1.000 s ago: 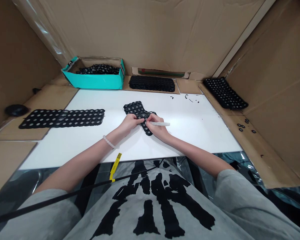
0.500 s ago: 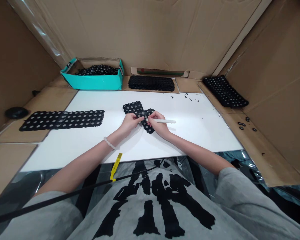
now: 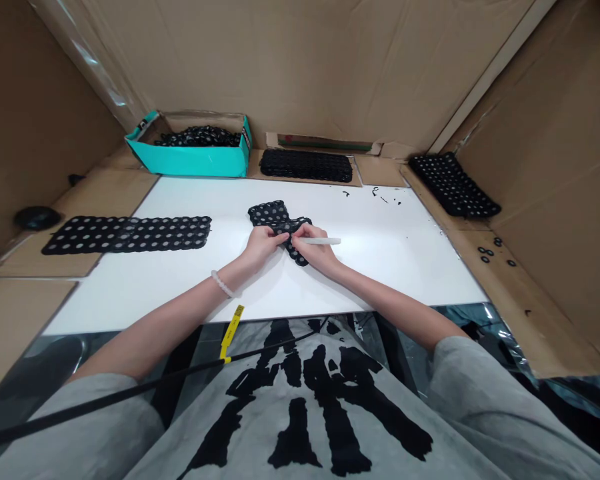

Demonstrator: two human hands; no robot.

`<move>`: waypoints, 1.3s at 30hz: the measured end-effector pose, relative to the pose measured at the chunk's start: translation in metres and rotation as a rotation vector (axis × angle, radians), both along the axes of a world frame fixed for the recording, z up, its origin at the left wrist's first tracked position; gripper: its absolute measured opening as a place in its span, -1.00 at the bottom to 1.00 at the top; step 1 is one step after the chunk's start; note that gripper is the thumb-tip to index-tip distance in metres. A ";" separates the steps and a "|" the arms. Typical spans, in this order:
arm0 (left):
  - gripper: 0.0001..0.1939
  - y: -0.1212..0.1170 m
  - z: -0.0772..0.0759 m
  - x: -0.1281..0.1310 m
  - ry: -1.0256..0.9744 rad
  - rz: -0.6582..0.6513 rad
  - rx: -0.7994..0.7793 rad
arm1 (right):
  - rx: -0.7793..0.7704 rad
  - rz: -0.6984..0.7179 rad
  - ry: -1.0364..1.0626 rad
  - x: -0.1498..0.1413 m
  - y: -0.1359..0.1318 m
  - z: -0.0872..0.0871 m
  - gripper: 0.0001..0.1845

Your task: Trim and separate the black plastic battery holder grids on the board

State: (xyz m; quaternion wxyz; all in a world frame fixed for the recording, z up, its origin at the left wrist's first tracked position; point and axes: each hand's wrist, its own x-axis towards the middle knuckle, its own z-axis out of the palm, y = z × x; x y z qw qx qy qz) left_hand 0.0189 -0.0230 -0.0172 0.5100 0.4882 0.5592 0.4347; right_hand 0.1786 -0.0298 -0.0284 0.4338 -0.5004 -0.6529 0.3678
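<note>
A small black perforated rubber mat [image 3: 273, 216] lies in the middle of the white board [image 3: 390, 267]. My left hand [image 3: 261, 243] pinches the mat's near edge, fingers closed on it. My right hand [image 3: 314, 248] is closed round a thin white stick [image 3: 324, 241] that points right, its fingertips pressing on the same mat beside the left hand. A bead bracelet sits on my left wrist.
A long black perforated mat [image 3: 130, 233] lies at the board's left edge. A teal box [image 3: 193, 161] of black pieces stands at the back left, another mat [image 3: 305, 165] behind the board, one more [image 3: 453, 185] at the right. Loose black rings [image 3: 490, 252] lie on cardboard.
Both hands stay on the small mat with only slight finger shifts. The white stick swung a little farther right, then back.
</note>
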 end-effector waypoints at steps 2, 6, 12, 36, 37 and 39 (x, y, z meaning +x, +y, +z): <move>-0.64 0.002 0.001 -0.001 -0.043 -0.020 -0.045 | 0.030 -0.009 -0.041 -0.002 -0.001 0.004 -0.88; -0.56 0.008 0.006 -0.004 -0.176 -0.043 -0.128 | 0.063 -0.006 -0.036 -0.001 0.002 0.008 -0.87; -0.59 0.012 0.016 -0.007 -0.461 0.010 -0.146 | -0.202 -0.037 0.395 0.018 0.022 0.004 -0.68; -0.65 0.002 -0.003 0.008 -0.117 0.070 0.175 | 0.030 -0.006 0.318 0.018 0.014 0.019 -0.62; -0.66 0.003 -0.004 0.010 -0.157 0.070 0.150 | 0.042 -0.010 0.306 0.017 0.013 0.018 -0.63; -0.65 0.003 -0.005 0.012 -0.221 0.057 0.121 | 0.051 -0.032 0.284 0.015 0.011 0.017 -0.63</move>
